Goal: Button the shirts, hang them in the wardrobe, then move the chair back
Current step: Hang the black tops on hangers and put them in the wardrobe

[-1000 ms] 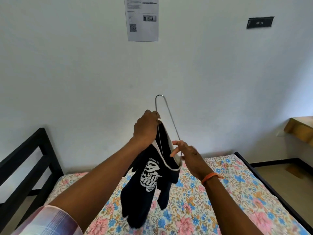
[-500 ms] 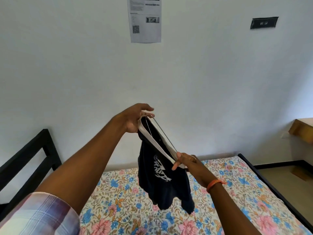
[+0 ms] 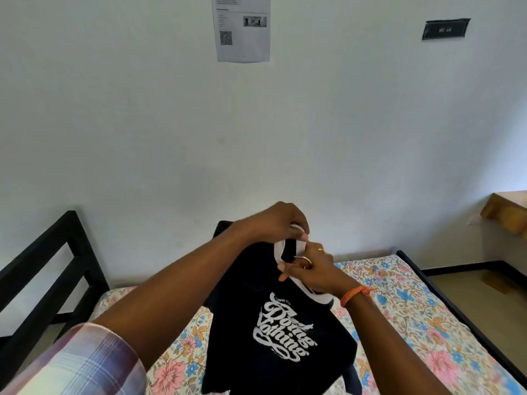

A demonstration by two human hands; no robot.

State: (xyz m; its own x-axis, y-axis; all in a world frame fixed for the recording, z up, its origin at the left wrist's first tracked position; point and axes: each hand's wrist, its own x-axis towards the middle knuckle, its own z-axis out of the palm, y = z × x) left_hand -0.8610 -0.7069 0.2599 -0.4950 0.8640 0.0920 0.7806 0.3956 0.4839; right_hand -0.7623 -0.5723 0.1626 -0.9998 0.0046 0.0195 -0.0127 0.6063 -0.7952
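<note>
Left grip (image 3: 281,223): fingers curled, pinching white neckband (image 3: 281,246) of dark printed shirt (image 3: 273,317) at its top edge. Right grip (image 3: 309,269): fingers closed around metal hanger hook (image 3: 303,259), just below and touching the neckband opening. Rest of hanger hidden inside fabric, so seating on shoulders cannot be confirmed.

Shirt held in mid-air above floral bed (image 3: 413,309), not resting on it; body hangs down and toward camera, print facing up. Long axis runs from collar (far, high, at both hands) down to hem (near, bottom edge of view). Both hands at collar end, nearly touching; left above, right slightly lower and to the right.

Judged step: threading hook up through neck opening, or settling shirt on hanger. Looks like a pull-on tee; no buttons visible.

Key relation for next move: hook sits directly at neckband gap, right hand nearer to it. Probably needs left to spread band while right pushes hook through along collar-to-hem axis.

Risk: wire snagging band, or one shoulder slipping off.

Wardrobe and chair not in view. Wooden desk (image 3: 504,215) corner at far right.
</note>
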